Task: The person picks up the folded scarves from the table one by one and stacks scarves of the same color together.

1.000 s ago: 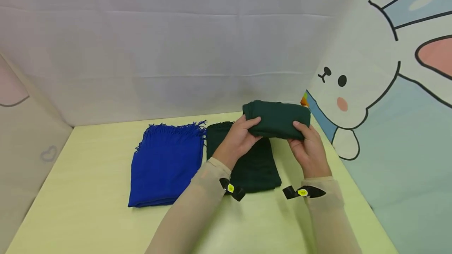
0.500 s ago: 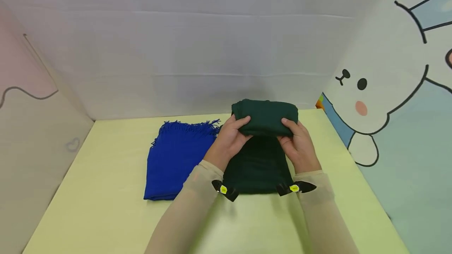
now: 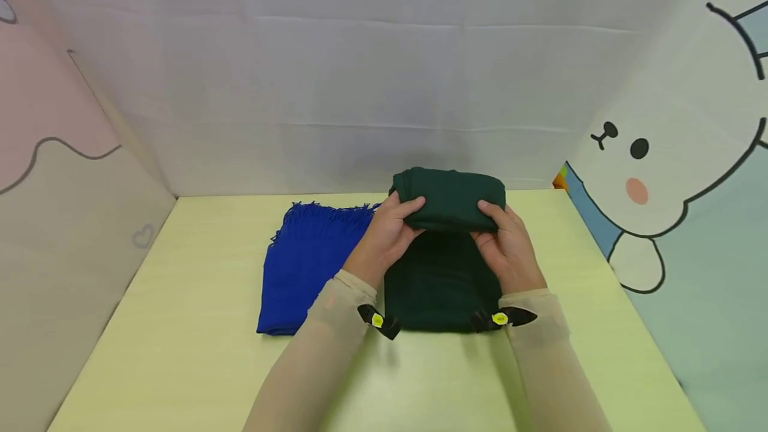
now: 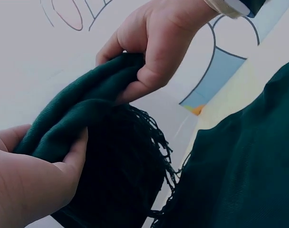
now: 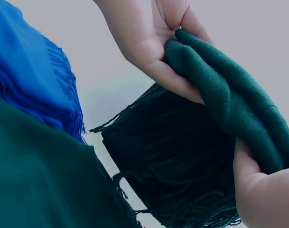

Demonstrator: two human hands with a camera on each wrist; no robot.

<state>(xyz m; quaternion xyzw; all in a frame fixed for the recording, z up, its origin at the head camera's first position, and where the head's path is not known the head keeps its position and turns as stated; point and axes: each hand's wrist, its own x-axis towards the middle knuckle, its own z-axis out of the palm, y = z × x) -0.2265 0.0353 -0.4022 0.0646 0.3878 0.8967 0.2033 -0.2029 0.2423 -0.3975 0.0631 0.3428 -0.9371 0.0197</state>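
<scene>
Both hands hold up a folded dark green scarf (image 3: 453,200) near the table's back edge. My left hand (image 3: 387,232) grips its left end, thumb on the near face. The right hand (image 3: 509,242) grips the other end in the same way. In the right wrist view, a dark fringed part (image 5: 168,156) hangs below the rolled fold. Beneath, a second dark green scarf (image 3: 441,285) lies folded flat on the table, its far part hidden by the held one. To the left lies a folded blue scarf (image 3: 312,265) with its fringe toward the back, partly covered by the left arm.
A pale yellow table (image 3: 198,285) carries the scarves. Right behind it rises a white cloth wall (image 3: 360,72). A side wall with a rabbit drawing (image 3: 660,179) borders the right, and another printed wall (image 3: 78,219) borders the left.
Both hands have carried the held scarf leftward, from the right side of the lying green scarf to over its far part. The head view has turned left, then the hands hold almost still.
</scene>
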